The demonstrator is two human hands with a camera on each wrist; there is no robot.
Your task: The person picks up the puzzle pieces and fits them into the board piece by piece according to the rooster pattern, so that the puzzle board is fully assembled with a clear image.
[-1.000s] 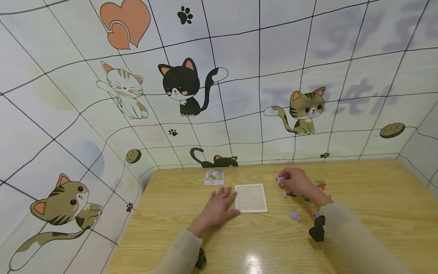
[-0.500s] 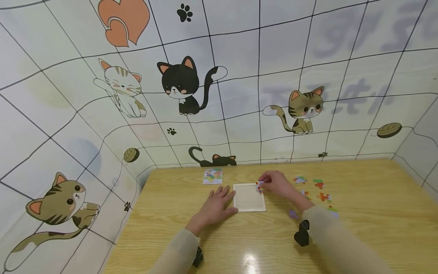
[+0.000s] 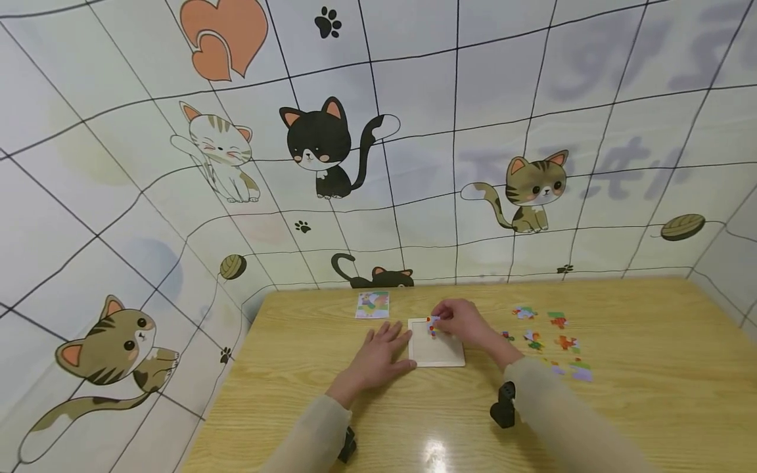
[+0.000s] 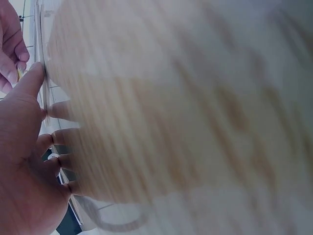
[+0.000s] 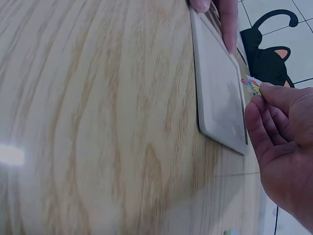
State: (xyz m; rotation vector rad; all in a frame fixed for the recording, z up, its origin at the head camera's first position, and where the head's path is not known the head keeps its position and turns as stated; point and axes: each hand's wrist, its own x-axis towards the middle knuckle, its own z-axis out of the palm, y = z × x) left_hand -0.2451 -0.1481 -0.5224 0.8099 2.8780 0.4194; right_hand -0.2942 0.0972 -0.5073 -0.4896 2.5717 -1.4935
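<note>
the right hand [image 3: 467,323] pinches a puzzle piece [image 3: 432,326] over the tray [image 3: 434,351].

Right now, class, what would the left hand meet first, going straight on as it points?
Most likely the pale square frame: the left hand lies spread at the frame's left edge, though exact contact is unclear.

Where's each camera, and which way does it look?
Head: on the head, facing forward and down at the table and tray; left hand and right hand show.
Left wrist: on that wrist, facing across the table; left hand, part of right hand show.
Right wrist: on that wrist, facing the tray; right hand, bits of left hand show.
Head and right wrist both see the tray and pinched puzzle piece.
</note>
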